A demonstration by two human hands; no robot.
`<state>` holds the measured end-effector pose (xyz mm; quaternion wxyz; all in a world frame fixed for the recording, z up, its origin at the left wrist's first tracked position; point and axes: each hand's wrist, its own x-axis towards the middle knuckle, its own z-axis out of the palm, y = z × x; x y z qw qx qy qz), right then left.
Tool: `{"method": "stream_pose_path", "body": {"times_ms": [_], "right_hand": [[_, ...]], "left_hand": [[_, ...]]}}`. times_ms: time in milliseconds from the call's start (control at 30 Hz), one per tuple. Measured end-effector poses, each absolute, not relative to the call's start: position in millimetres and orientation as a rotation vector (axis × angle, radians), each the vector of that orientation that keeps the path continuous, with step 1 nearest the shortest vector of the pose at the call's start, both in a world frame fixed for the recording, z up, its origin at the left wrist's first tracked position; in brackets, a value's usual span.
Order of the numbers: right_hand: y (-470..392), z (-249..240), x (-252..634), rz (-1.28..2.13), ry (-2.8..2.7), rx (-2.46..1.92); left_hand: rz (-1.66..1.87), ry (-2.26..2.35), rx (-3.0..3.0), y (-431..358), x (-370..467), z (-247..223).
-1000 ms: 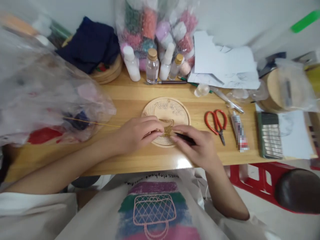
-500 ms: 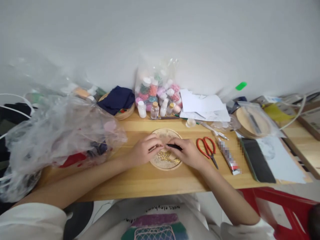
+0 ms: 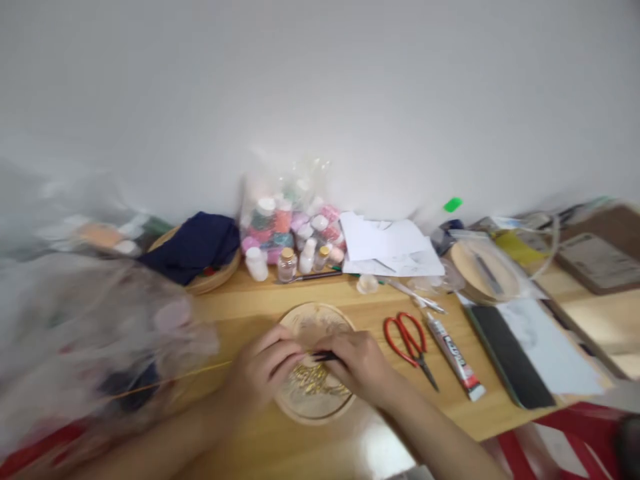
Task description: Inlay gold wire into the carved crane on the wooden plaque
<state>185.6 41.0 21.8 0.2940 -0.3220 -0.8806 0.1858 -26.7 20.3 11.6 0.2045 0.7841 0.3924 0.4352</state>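
Observation:
My left hand (image 3: pixel 267 367) has its fingertips pinched together over a round wooden hoop (image 3: pixel 316 421). Whatever is in that pinch is too small and blurred to name. Opposite it, my right hand (image 3: pixel 355 363) is closed on a slim black pointed tool (image 3: pixel 326 356), its tip close to the left fingertips. Inside the hoop, a pale surface carries faint drawn lines and a cluster of gold pieces (image 3: pixel 310 380). A thin yellow-orange thread (image 3: pixel 200 371) stretches leftward from beside my left hand across the plastic bag.
Red-handled scissors (image 3: pixel 411 343), a glue tube (image 3: pixel 455 358) and a dark phone (image 3: pixel 513 357) lie to the right. Small bottles (image 3: pixel 287 265) and a bag of colourful jars (image 3: pixel 295 223) stand behind, near papers (image 3: pixel 387 240). A clear plastic bag (image 3: pixel 100 327) fills the left side.
The view has tilted up and turned somewhat, so the table items sit lower in the picture. Both hands keep close together over the hoop, the black tool still in the right.

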Motion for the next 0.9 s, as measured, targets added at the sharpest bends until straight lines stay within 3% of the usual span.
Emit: {"method": "stream_pose_path", "body": {"times_ms": [433,900], "right_hand": [[41.4,17.4,193.7,0.5,-2.407,-0.801],[53.9,37.2,199.8,1.08,-2.255,-0.843]], "left_hand": [[1.199,1.168,2.36,22.0,-29.4,1.9],[0.937,0.924,2.468,11.5,-40.7,10.6]]}}
